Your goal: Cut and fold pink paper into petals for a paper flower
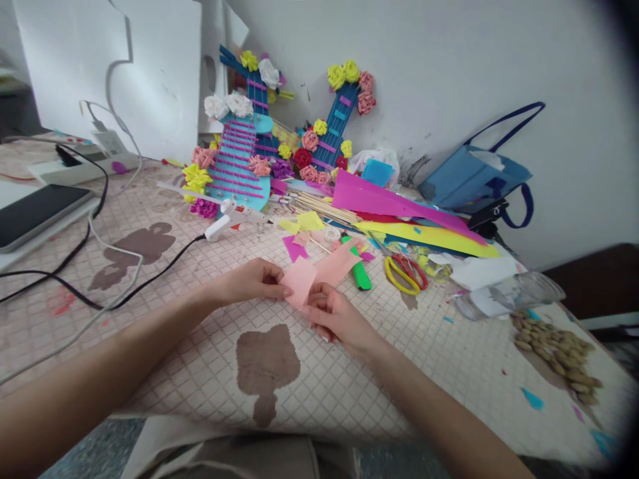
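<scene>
Pink paper piece (299, 276) is up in both hands, just above the middle of the patterned table cover (190, 372). Left hand (262, 279) pinches the piece's left edge, thumb on the near face, no gap at the tips beyond the paper. Right hand (334, 314) has its fingers curled, thumb and fingertips closed in on the lower right edge; exact contact of the tucked fingers can't be told. Piece looks thin and near weightless, soft enough to bend under a light pinch, probably crêpe-like or plain craft paper; likely not slippery, but easy to crease or tear if pulled hard. Best hold seems to be opposite edges or corners with fingertip pads, face left free. Longer pink strip (339, 261) lies just beyond, to the right, partly over a green-handled tool (362, 274). Yellow-handled scissors (401, 276) right of that, apart from both hands. Far left of the hands, white glue gun (231, 218) on the cover, cable running left. Yellow paper scraps (309, 221) on the far side, magenta sheet (399, 206) behind to the right. Flower-trimmed blue panel (237, 159) stands at the far side. Peanuts (556, 352) heaped at right.
</scene>
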Demonstrator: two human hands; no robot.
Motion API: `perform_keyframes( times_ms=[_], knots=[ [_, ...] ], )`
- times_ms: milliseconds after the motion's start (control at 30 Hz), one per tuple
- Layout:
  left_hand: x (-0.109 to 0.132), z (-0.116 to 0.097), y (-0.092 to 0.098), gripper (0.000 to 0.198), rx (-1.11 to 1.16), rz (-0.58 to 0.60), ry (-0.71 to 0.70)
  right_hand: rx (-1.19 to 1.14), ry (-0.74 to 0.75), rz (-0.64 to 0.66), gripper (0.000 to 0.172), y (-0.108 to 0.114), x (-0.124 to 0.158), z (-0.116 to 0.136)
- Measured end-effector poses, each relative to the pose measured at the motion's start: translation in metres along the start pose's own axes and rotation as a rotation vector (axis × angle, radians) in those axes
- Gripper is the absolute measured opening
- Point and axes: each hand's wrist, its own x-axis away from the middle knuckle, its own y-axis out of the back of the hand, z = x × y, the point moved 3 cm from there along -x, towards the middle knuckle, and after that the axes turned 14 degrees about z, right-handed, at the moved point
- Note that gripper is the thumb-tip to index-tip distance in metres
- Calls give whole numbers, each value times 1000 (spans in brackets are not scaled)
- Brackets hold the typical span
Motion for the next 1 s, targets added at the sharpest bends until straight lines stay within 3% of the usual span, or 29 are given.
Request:
perform_keyframes(
  times_ms=[233, 700, 767, 867, 1000],
  knots=[
    [-1, 2, 1, 29, 49, -5, 35, 20, -20, -11, 24, 1, 0, -3],
    [1, 6, 3, 28, -10, -138, 118, 285, -111, 138, 20, -6, 6, -1],
    [1, 6, 4, 30, -33, -139, 117, 380, 10, 41, 19, -6, 10, 7],
    [0, 8, 4, 30, -52, -130, 115, 511, 231, -213, 17, 0, 16, 19],
    [0, 7, 4, 29, -79, -109, 111, 489, 286, -350, 15, 12, 14, 22]
  ],
)
